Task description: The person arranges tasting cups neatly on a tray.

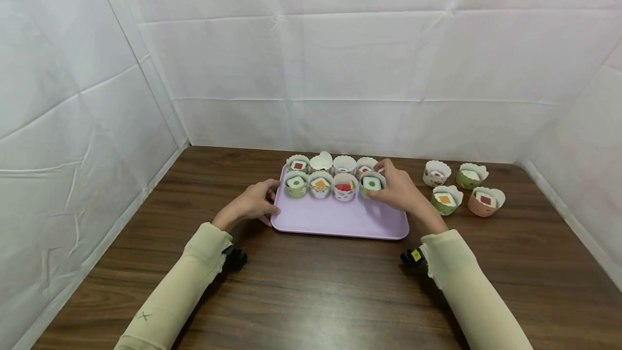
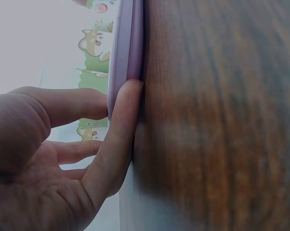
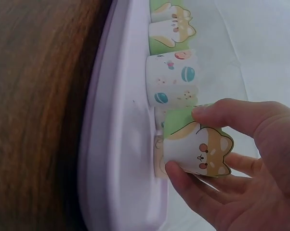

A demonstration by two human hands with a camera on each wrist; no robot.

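Note:
My right hand point(image 1: 396, 188) grips a green paper baking cup point(image 1: 372, 182) at the right end of the front row on the tray. Inside it is a white square piece with a green round mark. The right wrist view shows a cartoon dog on this cup point(image 3: 198, 149), with thumb and fingers on its sides. My left hand point(image 1: 254, 200) pinches the left rim of the lilac tray point(image 1: 335, 220), a finger lying along the outer edge in the left wrist view. Two rows of cups stand on the tray, among them a pink-and-white cup point(image 1: 344, 190) holding something red.
Right of the tray, several more cups stand on the brown wooden table point(image 1: 311, 285), including an orange cup point(image 1: 482, 205) and a green cup point(image 1: 444, 205). White sheeting point(image 1: 340, 69) rises behind the table and along both sides.

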